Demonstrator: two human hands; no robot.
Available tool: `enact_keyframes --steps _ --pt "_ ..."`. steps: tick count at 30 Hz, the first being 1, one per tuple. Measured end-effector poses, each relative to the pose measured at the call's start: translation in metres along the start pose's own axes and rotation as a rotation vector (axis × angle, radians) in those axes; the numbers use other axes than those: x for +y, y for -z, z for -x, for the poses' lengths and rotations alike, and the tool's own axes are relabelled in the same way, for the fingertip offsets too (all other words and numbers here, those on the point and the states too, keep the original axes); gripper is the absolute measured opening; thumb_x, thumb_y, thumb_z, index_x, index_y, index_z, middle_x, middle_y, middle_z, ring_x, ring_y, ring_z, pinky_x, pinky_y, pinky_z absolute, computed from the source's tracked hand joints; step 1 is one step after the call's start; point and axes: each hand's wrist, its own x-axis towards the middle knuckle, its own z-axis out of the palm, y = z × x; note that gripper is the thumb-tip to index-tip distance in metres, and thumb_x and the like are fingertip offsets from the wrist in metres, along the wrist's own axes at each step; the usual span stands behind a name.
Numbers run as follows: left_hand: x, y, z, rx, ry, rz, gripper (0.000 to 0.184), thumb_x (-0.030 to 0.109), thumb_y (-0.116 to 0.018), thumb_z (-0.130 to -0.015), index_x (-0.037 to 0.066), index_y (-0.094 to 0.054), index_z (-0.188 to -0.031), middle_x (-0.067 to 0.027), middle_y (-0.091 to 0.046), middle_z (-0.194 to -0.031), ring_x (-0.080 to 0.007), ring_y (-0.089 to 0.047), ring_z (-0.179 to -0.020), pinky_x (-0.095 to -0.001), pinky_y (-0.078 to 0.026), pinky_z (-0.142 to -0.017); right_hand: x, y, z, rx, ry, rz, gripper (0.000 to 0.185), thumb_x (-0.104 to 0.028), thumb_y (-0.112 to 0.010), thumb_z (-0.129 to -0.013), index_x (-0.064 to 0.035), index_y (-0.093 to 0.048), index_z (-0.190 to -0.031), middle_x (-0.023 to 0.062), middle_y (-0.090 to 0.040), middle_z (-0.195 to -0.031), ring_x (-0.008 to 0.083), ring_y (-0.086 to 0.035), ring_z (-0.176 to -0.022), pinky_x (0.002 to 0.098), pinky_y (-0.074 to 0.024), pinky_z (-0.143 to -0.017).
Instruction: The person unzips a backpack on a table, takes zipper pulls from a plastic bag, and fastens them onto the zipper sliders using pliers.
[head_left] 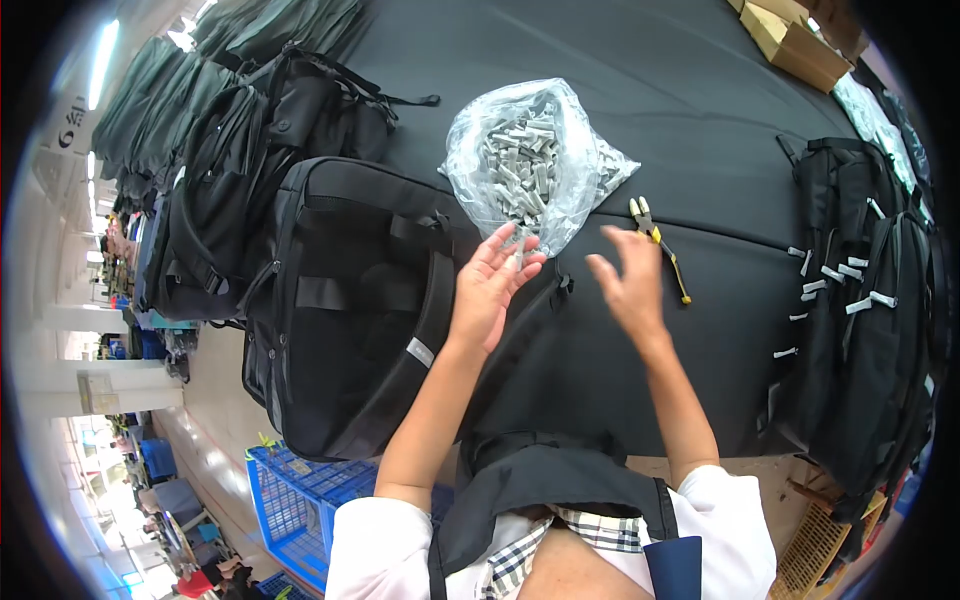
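My left hand (487, 295) is turned palm up at the front edge of a clear plastic bag (575, 210). A small grey-white piece (520, 246) sits between its thumb and fingers. Many similar grey pieces (525, 160) fill the bag; their exact kind is too small to make out. To the right, my right hand (635, 285) has its fingers apart and holds nothing. Just beyond it lie pliers (650, 230) with yellow-and-black handles. A large black backpack (365, 290) lies left of my left forearm.
More black bags (220, 190) are piled at the left. On the right, black bags (850, 260) carry several white-grey tags on their zips. A cardboard box (795, 45) stands at the far right of the black-covered table (680, 90). Blue crates (300, 500) stand below on the left.
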Motion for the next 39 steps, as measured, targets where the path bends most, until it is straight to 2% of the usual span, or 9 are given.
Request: enact_keyframes --steps 4,9,13,15,18,23,26,35,39 --pt "-0.030 0.005 0.010 -0.003 -0.259 -0.591 0.047 0.000 -0.046 -0.089 -0.002 -0.030 -0.133 -0.0133 -0.054 -0.110 -0.0184 -0.055 -0.102 -0.0284 -0.045 -0.088 -0.055 -0.052 0.008 -0.361 -0.562 -1.143 0.031 -0.024 -0.049 -0.092 -0.0015 -0.053 -0.113 0.0023 -0.055 -0.096 0.0084 -0.051 -0.088 0.0229 -0.0414 -0.078" --pt "-0.014 0.007 0.036 0.075 -0.351 -0.821 0.056 -0.007 -0.050 -0.083 0.000 -0.028 -0.134 -0.0146 -0.044 -0.125 -0.0223 -0.054 -0.105 -0.0304 -0.044 -0.089 -0.068 -0.070 -0.012 -0.525 -0.612 -1.280 0.031 -0.027 -0.046 -0.093 -0.0014 -0.058 -0.104 0.0025 -0.059 -0.091 0.0096 -0.053 -0.089 0.0237 -0.0421 -0.078" --pt "0.050 0.006 0.089 0.296 -0.661 -1.102 0.045 -0.003 -0.056 -0.075 0.000 -0.048 -0.120 -0.0145 -0.041 -0.131 -0.0291 -0.041 -0.121 -0.0340 -0.039 -0.095 -0.030 -0.090 -0.092 -0.284 -0.400 -0.850 0.022 -0.018 -0.049 -0.089 0.0009 -0.060 -0.090 0.0117 -0.062 -0.089 0.0194 -0.062 -0.081 0.0331 -0.0470 -0.071" --pt "0.088 0.023 0.123 0.503 -0.783 -1.521 0.038 -0.001 -0.053 -0.079 0.000 -0.049 -0.117 -0.0146 -0.043 -0.129 -0.0303 -0.038 -0.123 -0.0367 -0.034 -0.099 0.022 -0.132 -0.126 -0.201 0.114 -0.186 0.018 -0.016 -0.057 -0.081 -0.0092 -0.059 -0.097 0.0189 -0.062 -0.089 0.0320 -0.062 -0.076 0.0425 -0.0466 -0.068" --pt "0.122 0.061 0.166 0.905 -0.881 -1.506 0.042 0.005 -0.052 -0.084 0.002 -0.046 -0.125 -0.0141 -0.047 -0.128 -0.0294 -0.043 -0.120 -0.0380 -0.031 -0.101 -0.004 -0.129 -0.143 -0.473 -0.054 0.137 0.022 -0.024 -0.058 -0.079 -0.0047 -0.058 -0.091 0.0167 -0.063 -0.084 0.0329 -0.061 -0.075 0.0430 -0.0459 -0.068" --pt "0.147 0.107 0.218 1.150 -0.331 -1.600 0.042 0.012 -0.053 -0.085 0.005 -0.046 -0.126 -0.0131 -0.051 -0.124 -0.0281 -0.046 -0.116 -0.0363 -0.036 -0.095 0.036 -0.182 -0.149 -0.580 0.051 0.434 0.032 -0.031 -0.063 -0.072 -0.0069 -0.059 -0.094 0.0178 -0.064 -0.083 0.0347 -0.062 -0.083 0.0451 -0.0479 -0.071" --pt "0.139 0.121 0.229 0.768 -0.106 -1.419 0.046 0.019 -0.057 -0.084 0.006 -0.046 -0.126 -0.0135 -0.053 -0.121 -0.0286 -0.048 -0.114 -0.0364 -0.037 -0.094 0.033 -0.166 -0.162 -0.555 -0.071 0.239 0.032 -0.027 -0.064 -0.071 -0.0043 -0.059 -0.092 0.0198 -0.064 -0.083 0.0369 -0.061 -0.083 0.0445 -0.0481 -0.072" --pt "0.136 0.130 0.222 0.633 -0.293 -0.846 0.073 0.043 -0.068 -0.075 0.000 -0.043 -0.128 -0.0078 -0.061 -0.095 -0.0091 -0.053 -0.076 -0.0162 -0.035 -0.053 0.022 -0.154 -0.161 -0.623 0.365 0.491 0.030 -0.007 -0.047 -0.076 -0.0060 -0.045 -0.107 0.0154 -0.054 -0.101 0.0332 -0.060 -0.085 0.0418 -0.0488 -0.070" --pt "0.133 0.123 0.223 0.625 -0.264 -0.819 0.071 0.038 -0.069 -0.076 -0.001 -0.041 -0.129 -0.0083 -0.060 -0.095 -0.0087 -0.053 -0.077 -0.0169 -0.038 -0.058 0.033 -0.171 -0.169 -0.656 0.485 0.649 0.026 -0.006 -0.051 -0.076 -0.0064 -0.046 -0.102 0.0131 -0.056 -0.094 0.0301 -0.062 -0.078 0.0405 -0.0491 -0.061"
